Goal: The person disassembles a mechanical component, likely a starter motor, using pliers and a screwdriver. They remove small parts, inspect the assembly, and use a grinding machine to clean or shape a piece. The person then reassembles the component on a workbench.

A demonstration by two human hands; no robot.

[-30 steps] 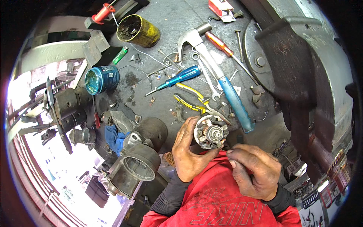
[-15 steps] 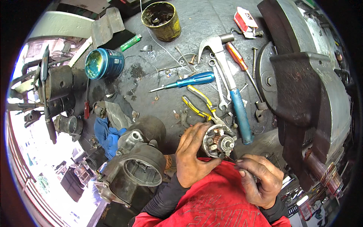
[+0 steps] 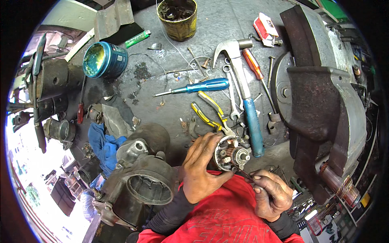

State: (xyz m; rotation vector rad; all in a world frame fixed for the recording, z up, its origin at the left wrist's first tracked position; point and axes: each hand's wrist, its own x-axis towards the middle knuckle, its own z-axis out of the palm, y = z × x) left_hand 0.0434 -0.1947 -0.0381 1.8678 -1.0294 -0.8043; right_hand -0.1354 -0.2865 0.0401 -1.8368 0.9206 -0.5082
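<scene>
My left hand (image 3: pixel 202 168) is wrapped round the rim of a motor brush assembly (image 3: pixel 221 157), a round metal housing with a copper commutator and a shaft end facing me. My left thumb lies along its lower edge. At the right, my right hand (image 3: pixel 272 193) pinches a thin dark rod-like piece (image 3: pixel 245 174), whose tip reaches the lower edge of the assembly among the brushes. What the rod is, I cannot make out. Just beyond the assembly lie pliers with yellow-and-black handles (image 3: pixel 214 106), their jaws close to its far rim.
A claw hammer (image 3: pixel 253 125), wrenches (image 3: pixel 232 95), a blue screwdriver (image 3: pixel 206 85) and a red screwdriver (image 3: pixel 253 65) lie ahead. A grease tub (image 3: pixel 115 60) and yellow can (image 3: pixel 184 28) stand farther off. Left is a cast metal housing (image 3: pixel 150 182); right, a heavy steel bracket (image 3: pixel 316 97).
My right hand has come left, bringing the thin rod against the assembly. The assembly has turned slightly in my left hand, and the whole view has shifted a little.
</scene>
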